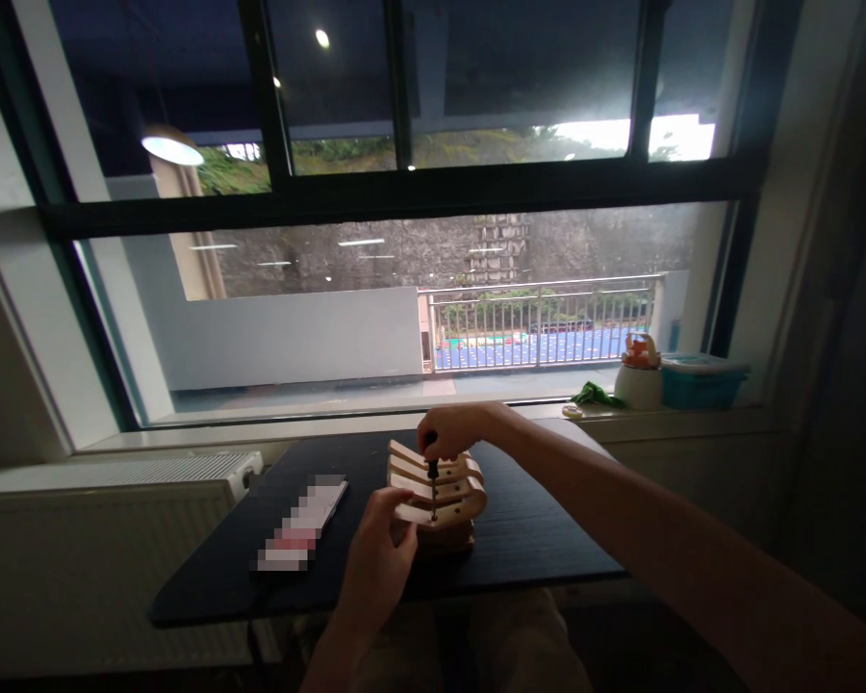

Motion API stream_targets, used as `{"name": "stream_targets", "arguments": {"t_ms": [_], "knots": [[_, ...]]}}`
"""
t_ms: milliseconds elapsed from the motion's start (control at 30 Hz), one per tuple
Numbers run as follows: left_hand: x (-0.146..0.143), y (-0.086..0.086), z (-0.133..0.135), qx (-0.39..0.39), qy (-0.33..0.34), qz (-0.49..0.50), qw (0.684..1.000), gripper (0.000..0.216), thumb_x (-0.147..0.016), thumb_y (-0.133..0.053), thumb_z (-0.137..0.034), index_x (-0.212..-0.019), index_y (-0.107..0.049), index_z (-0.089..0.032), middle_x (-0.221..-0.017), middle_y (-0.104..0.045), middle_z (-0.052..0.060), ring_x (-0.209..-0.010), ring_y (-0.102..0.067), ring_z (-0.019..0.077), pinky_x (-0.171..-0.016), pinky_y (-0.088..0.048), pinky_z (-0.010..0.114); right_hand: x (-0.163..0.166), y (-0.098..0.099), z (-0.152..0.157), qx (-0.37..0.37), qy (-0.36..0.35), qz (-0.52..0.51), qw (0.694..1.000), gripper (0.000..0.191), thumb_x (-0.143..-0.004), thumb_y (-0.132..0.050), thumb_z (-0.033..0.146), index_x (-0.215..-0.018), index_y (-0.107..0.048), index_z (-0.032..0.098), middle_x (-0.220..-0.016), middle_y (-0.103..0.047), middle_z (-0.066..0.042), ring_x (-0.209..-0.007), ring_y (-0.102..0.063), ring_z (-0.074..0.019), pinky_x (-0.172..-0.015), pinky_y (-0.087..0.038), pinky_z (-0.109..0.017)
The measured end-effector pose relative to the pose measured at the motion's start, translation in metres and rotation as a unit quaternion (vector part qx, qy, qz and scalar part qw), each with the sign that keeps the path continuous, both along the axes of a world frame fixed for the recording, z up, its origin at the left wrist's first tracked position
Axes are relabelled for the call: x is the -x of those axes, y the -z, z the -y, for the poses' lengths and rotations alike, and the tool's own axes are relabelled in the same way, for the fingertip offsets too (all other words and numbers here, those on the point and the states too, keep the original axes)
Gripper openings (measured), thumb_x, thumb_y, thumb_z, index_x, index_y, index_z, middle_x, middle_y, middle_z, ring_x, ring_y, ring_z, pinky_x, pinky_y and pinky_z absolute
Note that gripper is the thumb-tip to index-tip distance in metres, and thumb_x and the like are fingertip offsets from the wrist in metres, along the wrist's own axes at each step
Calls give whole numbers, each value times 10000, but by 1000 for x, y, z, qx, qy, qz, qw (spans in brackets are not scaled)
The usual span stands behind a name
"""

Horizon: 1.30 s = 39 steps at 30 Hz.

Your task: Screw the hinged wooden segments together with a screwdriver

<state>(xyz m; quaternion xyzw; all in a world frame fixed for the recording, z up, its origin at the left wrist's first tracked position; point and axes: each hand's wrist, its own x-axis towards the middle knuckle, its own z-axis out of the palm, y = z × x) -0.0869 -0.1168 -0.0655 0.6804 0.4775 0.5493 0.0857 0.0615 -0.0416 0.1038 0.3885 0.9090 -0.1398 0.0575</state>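
Note:
A light wooden piece with several parallel curved slats (469, 496) stands on the black table (541, 549). My right hand (456, 430) is closed around the dark handle of a screwdriver (434, 486), held upright above the piece. The screwdriver's shaft runs down to a dark spot on the nearest slat; whether a screw sits there is too small to tell. My left hand (384, 549) pinches the left end of that nearest slat between thumb and fingers. Under the slats shows a brown wooden base (451, 539).
A phone (310, 520), its screen blurred out, lies at the table's left. On the windowsill at the right are a green cloth (596, 394), a white pot (639, 385) and a teal box (701, 385). A white radiator (108, 558) stands left of the table.

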Motion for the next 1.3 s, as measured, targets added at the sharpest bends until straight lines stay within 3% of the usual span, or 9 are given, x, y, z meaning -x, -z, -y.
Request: {"name": "stream_targets", "arguments": {"t_ms": [200,367,567,967,1100,1300], "knots": [[-9,-2,0,70,10,65,995,285,-684,-561,-266,-960,-589,-200,-910,-667,44,-786,-653,185,-768,-533,332,-6,0,1,-3,-5,15,1000,309,-739,-555,196,-1016,-669,122,-809,-700,-65,-653,-601,-123,-540,-435,-189],[-7,-2,-3,129,44,139,981,454,-635,-627,-303,-1056,-520,-169,-894,-711,62,-829,-675,221,-821,-530,371,-3,-2,8,-18,-1,15,1000,324,-746,-544,202,-1036,-663,121,-831,-705,-74,-646,-600,-124,-529,-426,-188],[-13,11,-1,85,61,152,983,306,-684,-647,-310,-951,-554,-191,-952,-694,57,-904,-660,222,-826,-528,357,-1,-1,11,-37,1,19,999,316,-749,-542,214,-1027,-664,128,-867,-708,-80,-645,-594,-121,-513,-406,-183],[-14,11,-1,79,74,165,980,323,-707,-644,-311,-978,-505,-202,-938,-683,39,-881,-659,202,-796,-527,326,-1,3,11,-68,-8,21,997,295,-759,-545,225,-1012,-667,135,-849,-709,-68,-645,-594,-121,-531,-398,-193],[-13,13,-1,64,53,152,985,258,-729,-612,-335,-935,-531,-203,-937,-673,39,-915,-646,212,-819,-519,335,0,5,9,-91,-14,20,996,285,-745,-570,239,-997,-676,160,-894,-706,-57,-695,-593,-126,-566,-395,-200],[-5,21,-3,37,37,117,992,312,-755,-607,-306,-1026,-490,-204,-935,-648,37,-866,-633,186,-790,-510,322,3,5,9,-84,-15,28,996,281,-760,-539,232,-991,-672,146,-811,-701,-53,-643,-574,-121,-522,-375,-199]]}}
